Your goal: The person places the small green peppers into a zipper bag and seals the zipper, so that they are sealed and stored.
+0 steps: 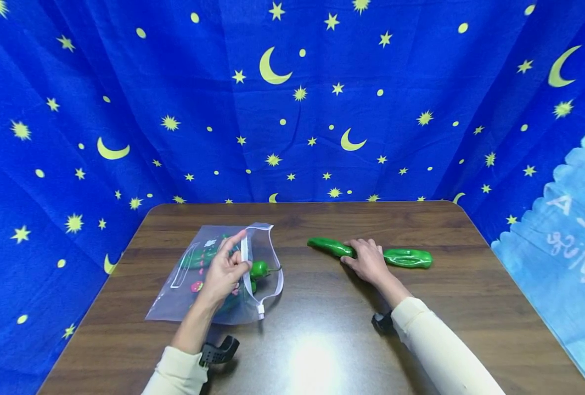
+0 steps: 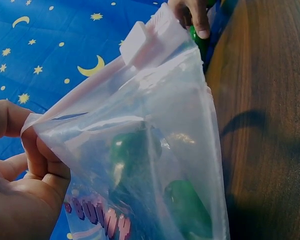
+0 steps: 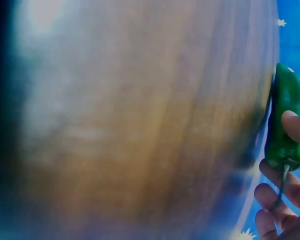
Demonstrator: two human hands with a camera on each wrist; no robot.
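A clear zip bag [image 1: 174, 302] with a white slider lies on the table, its mouth gaping to the right. My left hand [image 1: 225, 271] pinches the upper layer at the bag's mouth between thumb and fingers. Inside are green peppers, one with its stem [image 1: 259, 269] showing at the opening; the plastic blurs the others. My right hand [image 1: 369, 260] grips a long green pepper [image 1: 328, 246] near its stem end, thumb on its side in the right wrist view. Beside that hand, on its right, lies a second green pepper [image 1: 408, 258], partly hidden by the fingers.
The brown wooden table [image 1: 317, 307] has a bright light reflection at its front. A blue curtain [image 1: 312, 99] with moons and stars hangs behind and at the sides. Light blue cloth [image 1: 564, 236] hangs at the right.
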